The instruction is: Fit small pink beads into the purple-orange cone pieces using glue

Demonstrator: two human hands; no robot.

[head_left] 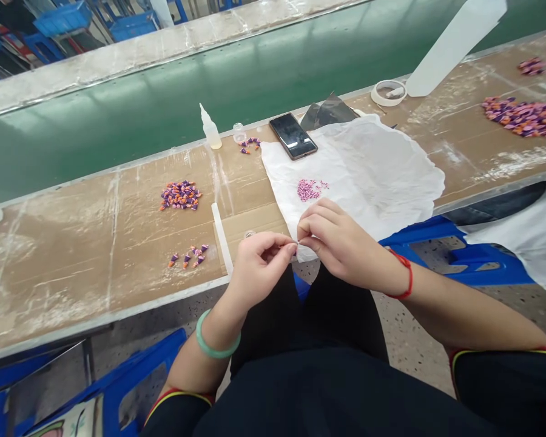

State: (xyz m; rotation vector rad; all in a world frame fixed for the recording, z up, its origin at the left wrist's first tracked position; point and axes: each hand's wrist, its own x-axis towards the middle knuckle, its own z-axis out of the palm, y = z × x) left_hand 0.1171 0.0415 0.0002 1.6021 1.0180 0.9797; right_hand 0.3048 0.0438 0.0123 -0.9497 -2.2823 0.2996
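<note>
My left hand and my right hand meet fingertip to fingertip over the table's front edge. Both are closed in a pinch. Whatever they hold is too small and too covered to name; a dark purple bit shows under the left fingertips. Beyond my right hand, a heap of tiny pink beads lies on a white cloth. To the left are a pile of small purple and orange pieces and a few similar pieces near the front edge.
A dropper bottle, a phone and a tape roll stand or lie along the back. A white strip lies left of my hands. Further right is a large pink, purple and orange pile. Behind runs a green belt.
</note>
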